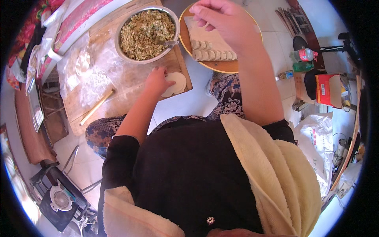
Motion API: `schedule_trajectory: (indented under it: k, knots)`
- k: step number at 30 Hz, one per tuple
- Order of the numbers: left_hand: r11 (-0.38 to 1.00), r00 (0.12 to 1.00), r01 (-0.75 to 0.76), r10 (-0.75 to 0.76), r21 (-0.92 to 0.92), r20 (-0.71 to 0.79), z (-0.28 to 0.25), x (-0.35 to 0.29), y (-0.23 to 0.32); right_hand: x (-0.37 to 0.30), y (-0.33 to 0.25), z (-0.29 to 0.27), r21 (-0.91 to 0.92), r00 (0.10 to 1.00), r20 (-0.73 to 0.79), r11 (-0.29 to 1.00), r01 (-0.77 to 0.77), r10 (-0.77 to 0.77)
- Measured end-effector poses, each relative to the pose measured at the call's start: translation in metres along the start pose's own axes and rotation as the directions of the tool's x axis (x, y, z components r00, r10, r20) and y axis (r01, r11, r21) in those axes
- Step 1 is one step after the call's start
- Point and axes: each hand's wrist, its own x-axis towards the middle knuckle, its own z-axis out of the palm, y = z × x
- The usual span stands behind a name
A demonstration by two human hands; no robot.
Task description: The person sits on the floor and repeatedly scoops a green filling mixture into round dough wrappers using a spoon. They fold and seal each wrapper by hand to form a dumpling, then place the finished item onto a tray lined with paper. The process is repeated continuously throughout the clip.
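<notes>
My left hand [156,82] rests at the right edge of a floured wooden board, thumb stretched out over a few round dough wrappers [178,82]. Its fingers are spread from the thumb, and I see nothing lifted in them. Over the round tray [226,70] at the top, my right hand [221,16] hangs with its fingers loosely bent and apart, nothing visible in them. Rows of small folded dumplings [215,55] lie on a pale sheet on that tray. A metal bowl [117,41] of chopped filling [146,33] stands on the board, a utensil handle [169,43] sticking out.
A rolling pin [97,106] lies on the wooden board [77,114] beside crumpled clear plastic [94,67]. On the right are bottles [303,55], a cardboard box [304,89] and a white sack [316,138]. A small fan [61,198] sits at the lower left.
</notes>
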Motion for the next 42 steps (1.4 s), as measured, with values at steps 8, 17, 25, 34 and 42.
schedule_trajectory:
  k: [8,17,25,34,42]
  knots:
    - [0.96,0.974,0.204,-0.179,-0.194,0.142,0.012,0.008,-0.022,0.036,0.074,-0.003,0.021,0.989,-0.059,0.99,-0.137,0.138]
    - [0.956,0.99,0.135,-0.143,-0.261,-0.014,0.01,0.008,-0.014,0.053,0.103,0.002,-0.015,0.987,-0.042,0.987,-0.158,0.157]
    - [0.895,0.898,0.346,-0.403,-0.282,-0.176,-0.031,0.007,-0.129,0.045,0.092,0.021,-0.306,0.968,0.052,0.927,-0.217,0.244]
    - [0.901,0.851,0.175,-0.342,-0.397,-0.399,-0.045,-0.03,-0.142,0.035,0.122,0.096,-0.84,0.941,0.264,0.529,0.118,0.21]
    - [-0.629,0.841,-0.326,-0.533,-0.705,0.087,-0.114,-0.032,-0.097,0.059,0.098,0.092,-0.859,0.971,0.184,0.506,0.084,0.152]
